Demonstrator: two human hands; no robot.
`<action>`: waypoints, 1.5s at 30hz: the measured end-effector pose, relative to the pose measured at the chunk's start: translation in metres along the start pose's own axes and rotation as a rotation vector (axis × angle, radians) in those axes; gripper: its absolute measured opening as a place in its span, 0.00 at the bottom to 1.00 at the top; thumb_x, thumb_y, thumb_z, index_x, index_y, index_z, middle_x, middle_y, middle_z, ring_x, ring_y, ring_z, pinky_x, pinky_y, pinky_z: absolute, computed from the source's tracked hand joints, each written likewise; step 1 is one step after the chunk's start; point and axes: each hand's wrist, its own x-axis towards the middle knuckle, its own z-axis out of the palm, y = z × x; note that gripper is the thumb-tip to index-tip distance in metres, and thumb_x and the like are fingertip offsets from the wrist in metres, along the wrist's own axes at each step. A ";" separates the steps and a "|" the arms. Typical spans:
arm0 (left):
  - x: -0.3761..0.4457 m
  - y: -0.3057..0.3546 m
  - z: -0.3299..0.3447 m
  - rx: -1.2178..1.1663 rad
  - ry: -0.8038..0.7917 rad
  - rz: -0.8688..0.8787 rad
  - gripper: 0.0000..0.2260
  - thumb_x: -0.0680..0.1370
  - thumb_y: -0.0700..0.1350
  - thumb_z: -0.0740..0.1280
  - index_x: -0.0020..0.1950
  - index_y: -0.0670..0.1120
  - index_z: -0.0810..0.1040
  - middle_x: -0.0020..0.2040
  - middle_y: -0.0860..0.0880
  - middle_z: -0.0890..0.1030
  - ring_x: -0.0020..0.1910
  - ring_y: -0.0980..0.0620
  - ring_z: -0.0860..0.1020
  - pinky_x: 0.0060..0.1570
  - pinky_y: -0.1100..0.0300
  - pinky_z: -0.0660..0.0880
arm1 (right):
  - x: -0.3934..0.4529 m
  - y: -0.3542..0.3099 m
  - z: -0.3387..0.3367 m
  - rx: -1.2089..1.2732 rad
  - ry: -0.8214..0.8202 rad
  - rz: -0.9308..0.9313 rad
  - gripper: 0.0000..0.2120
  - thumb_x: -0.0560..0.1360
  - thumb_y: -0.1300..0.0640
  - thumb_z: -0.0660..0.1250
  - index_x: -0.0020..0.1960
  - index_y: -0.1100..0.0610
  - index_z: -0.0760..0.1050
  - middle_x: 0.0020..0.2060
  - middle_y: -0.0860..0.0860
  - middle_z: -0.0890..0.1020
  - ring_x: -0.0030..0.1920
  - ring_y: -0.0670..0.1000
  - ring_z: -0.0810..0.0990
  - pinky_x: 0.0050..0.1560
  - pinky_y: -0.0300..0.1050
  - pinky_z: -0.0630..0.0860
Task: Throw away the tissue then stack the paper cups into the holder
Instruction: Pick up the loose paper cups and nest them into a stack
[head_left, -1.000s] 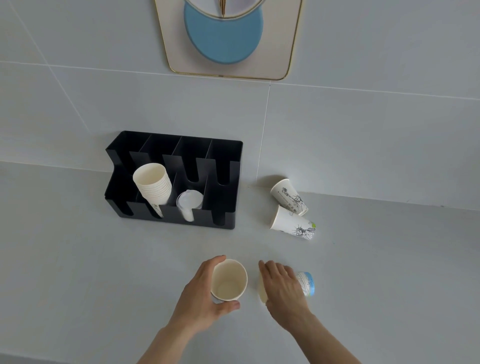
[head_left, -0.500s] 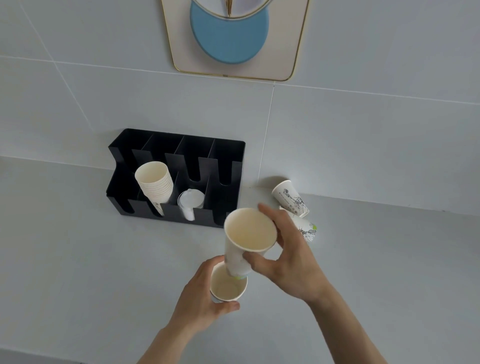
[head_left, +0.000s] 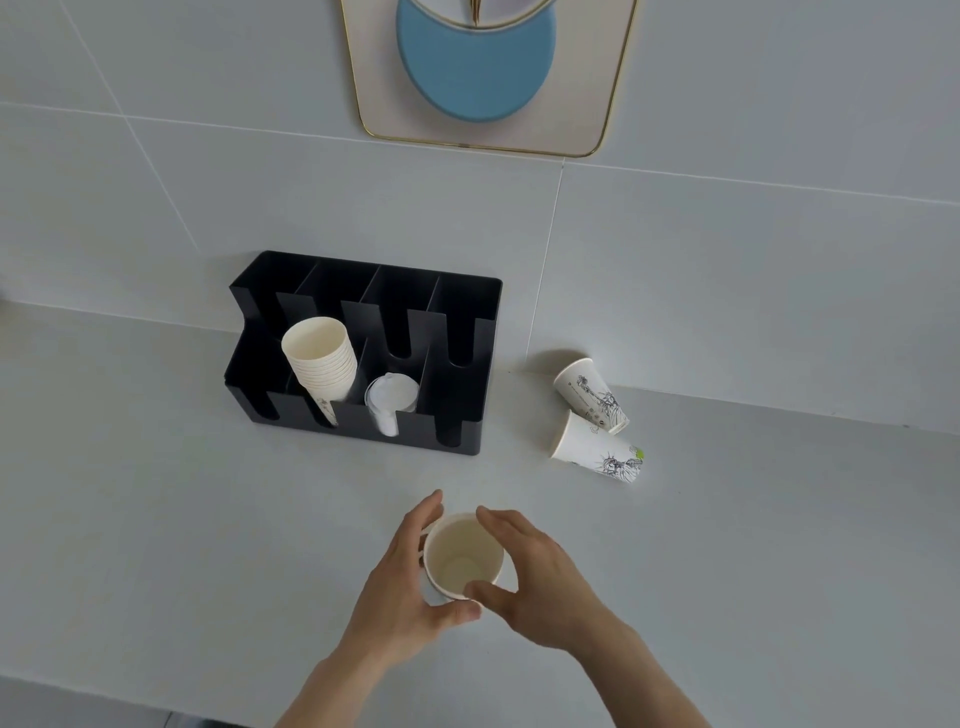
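Two paper cups sit nested, mouth up, on the counter in front of me as one nested pair of cups (head_left: 462, 556). My left hand (head_left: 400, 587) wraps its left side. My right hand (head_left: 540, 577) curls around its right side, thumb and fingers on the rim of the top cup. A black cup holder (head_left: 467, 364) stands against the wall; a stack of paper cups (head_left: 319, 358) leans in one slot and clear lids (head_left: 390, 397) fill the slot beside it. Two printed paper cups lie on their sides to the right, one (head_left: 592, 397) behind the other (head_left: 597, 451).
A tiled wall rises behind the counter, with a gold-rimmed plaque (head_left: 587, 104) and a blue disc (head_left: 475, 78) hanging on it. The counter's front edge (head_left: 130, 699) runs below my forearms. No tissue shows.
My right hand picked up a cup lying on the counter, lifted it over the cup in my left hand and lowered it inside. Both hands now rest around the nested pair.
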 end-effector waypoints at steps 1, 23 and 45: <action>0.000 0.000 -0.001 0.011 -0.007 0.014 0.54 0.58 0.63 0.82 0.77 0.69 0.54 0.72 0.71 0.66 0.67 0.61 0.73 0.65 0.57 0.76 | 0.000 0.001 0.001 -0.003 0.000 0.004 0.39 0.75 0.42 0.71 0.81 0.50 0.59 0.75 0.41 0.67 0.72 0.47 0.70 0.70 0.44 0.69; 0.012 0.000 0.008 0.034 0.060 0.023 0.47 0.59 0.61 0.82 0.73 0.70 0.62 0.70 0.71 0.70 0.66 0.67 0.73 0.66 0.56 0.75 | 0.091 0.120 -0.062 -0.350 0.125 0.381 0.41 0.74 0.47 0.75 0.78 0.57 0.58 0.76 0.51 0.66 0.75 0.55 0.65 0.67 0.52 0.71; 0.019 0.005 0.009 0.051 0.057 -0.005 0.46 0.60 0.62 0.82 0.73 0.69 0.62 0.71 0.70 0.70 0.66 0.66 0.72 0.65 0.58 0.75 | 0.093 0.083 -0.052 -0.192 0.272 0.182 0.43 0.68 0.51 0.81 0.76 0.60 0.63 0.67 0.56 0.76 0.67 0.60 0.73 0.65 0.54 0.72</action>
